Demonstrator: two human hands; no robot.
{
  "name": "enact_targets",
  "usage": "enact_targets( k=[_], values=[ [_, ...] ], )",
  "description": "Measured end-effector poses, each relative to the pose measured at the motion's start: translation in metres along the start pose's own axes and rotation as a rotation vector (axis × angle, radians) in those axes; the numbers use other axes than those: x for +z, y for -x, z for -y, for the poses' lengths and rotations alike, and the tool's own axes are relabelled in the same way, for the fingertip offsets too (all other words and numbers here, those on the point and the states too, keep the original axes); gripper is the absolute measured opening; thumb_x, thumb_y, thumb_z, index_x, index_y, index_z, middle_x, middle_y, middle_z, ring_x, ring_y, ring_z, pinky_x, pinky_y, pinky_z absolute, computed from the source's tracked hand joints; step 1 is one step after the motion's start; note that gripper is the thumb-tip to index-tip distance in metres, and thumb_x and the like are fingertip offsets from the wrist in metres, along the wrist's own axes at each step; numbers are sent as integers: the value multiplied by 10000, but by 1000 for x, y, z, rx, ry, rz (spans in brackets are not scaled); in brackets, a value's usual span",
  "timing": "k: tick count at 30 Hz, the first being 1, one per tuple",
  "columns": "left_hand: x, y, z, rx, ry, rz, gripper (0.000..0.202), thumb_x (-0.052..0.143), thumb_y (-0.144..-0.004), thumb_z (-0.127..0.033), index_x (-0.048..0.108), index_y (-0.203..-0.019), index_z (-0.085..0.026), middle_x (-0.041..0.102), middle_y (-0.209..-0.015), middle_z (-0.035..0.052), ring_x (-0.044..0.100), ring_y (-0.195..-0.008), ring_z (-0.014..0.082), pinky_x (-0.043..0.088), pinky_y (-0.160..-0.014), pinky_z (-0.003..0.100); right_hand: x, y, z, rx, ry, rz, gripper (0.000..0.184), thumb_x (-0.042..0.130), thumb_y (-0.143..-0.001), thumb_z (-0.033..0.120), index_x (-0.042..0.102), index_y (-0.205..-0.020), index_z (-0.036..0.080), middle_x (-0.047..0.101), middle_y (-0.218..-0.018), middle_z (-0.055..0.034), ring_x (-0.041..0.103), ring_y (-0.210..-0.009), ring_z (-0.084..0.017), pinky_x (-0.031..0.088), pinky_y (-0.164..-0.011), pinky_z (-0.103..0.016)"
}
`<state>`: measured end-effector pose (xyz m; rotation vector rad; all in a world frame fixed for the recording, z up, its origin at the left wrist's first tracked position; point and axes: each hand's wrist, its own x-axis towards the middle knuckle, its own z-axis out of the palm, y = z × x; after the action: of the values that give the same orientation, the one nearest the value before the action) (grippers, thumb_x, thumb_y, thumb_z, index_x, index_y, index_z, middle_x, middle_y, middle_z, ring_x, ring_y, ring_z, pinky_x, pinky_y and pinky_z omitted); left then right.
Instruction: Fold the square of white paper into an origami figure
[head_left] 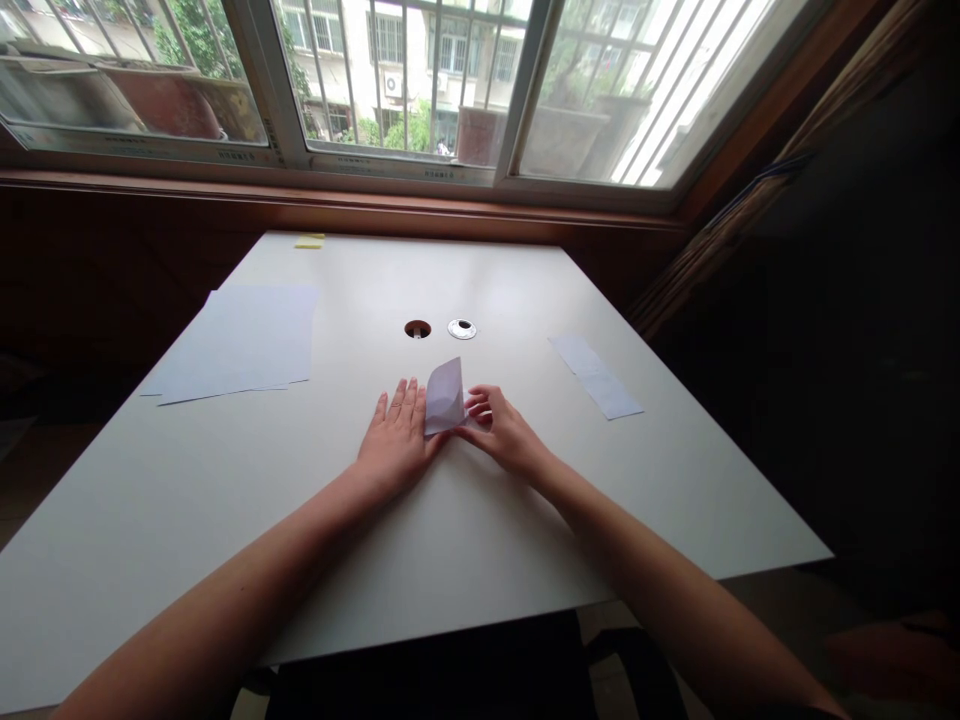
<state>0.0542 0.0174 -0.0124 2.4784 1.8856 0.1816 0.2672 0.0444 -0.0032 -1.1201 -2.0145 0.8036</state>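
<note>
Two hands work at one small folded paper (445, 398) mid-worktop (420, 560), nr the near side of the cable hole (418, 329) and the round grommet cover (462, 329). Left hand (397, 438) lies flat, fingers a bit apart, touching the paper's left edge, thumb by its near edge. Right hand (505, 432) is half curled at the right edge, thumb and fingertips narrow; can't tell if it's actually pinching. Paper bows up, not flat, so main risk prob. a skewed crease, e.g. if the left hand's pressure slips or the right pulls unevenly. Too hard a tug might tear it, esp. at a corner. Loose sheets (247, 340) far left and a paper strip (596, 377) to the right are well apart, so snagging seems unlikely unless a forearm sweeps wide.
</note>
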Motion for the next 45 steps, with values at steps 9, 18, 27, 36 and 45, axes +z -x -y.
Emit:
enact_targets(
  k=[9, 18, 27, 36, 45],
  values=[
    [2, 1, 1, 7, -13, -40, 836, 256, -980, -635, 238, -1538, -13, 168, -1617, 185, 108, -1523, 302, 126, -1239, 512, 6, -4, 11, -107, 85, -142, 710, 736, -831, 383, 325, -1405, 311, 405, -1367, -123, 608, -928, -189, 604, -764, -386],
    [0, 2, -1, -5, -15, -6, 853, 233, -979, -647, 202, -1547, -12, 123, -1627, 173, 76, -1527, 299, 116, -1243, 502, -4, -3, 38, -360, 543, -118, 366, 592, -939, 222, 538, -1285, 331, 244, -1548, -92, 521, -1150, -259, 563, -884, -450],
    [7, 1, 2, 27, -5, -58, 815, 253, -984, -632, 246, -1542, -39, 168, -1619, 180, 104, -1523, 309, 124, -1234, 526, 5, -11, 45, -208, 652, 1, 213, 529, -939, 171, 645, -1097, 253, 341, -1517, -94, 596, -1078, -282, 568, -835, -435],
    [3, 4, 4, 102, 22, -66, 699, 267, -1017, -526, 209, -1560, -89, 202, -1618, 153, 142, -1521, 279, 126, -1231, 530, 12, -14, 20, -139, 593, 50, 248, 524, -920, 149, 672, -1104, 226, 581, -1235, -151, 551, -1117, -311, 508, -956, -472],
    [1, 5, 4, 156, 20, -69, 634, 266, -1035, -438, 259, -1535, -48, 247, -1603, 169, 212, -1504, 280, 184, -1231, 492, 0, -15, 15, -172, 529, 11, 572, 579, -896, 126, 461, -1403, 363, 400, -1436, -99, 623, -975, -228, 578, -866, -430]
  ],
)
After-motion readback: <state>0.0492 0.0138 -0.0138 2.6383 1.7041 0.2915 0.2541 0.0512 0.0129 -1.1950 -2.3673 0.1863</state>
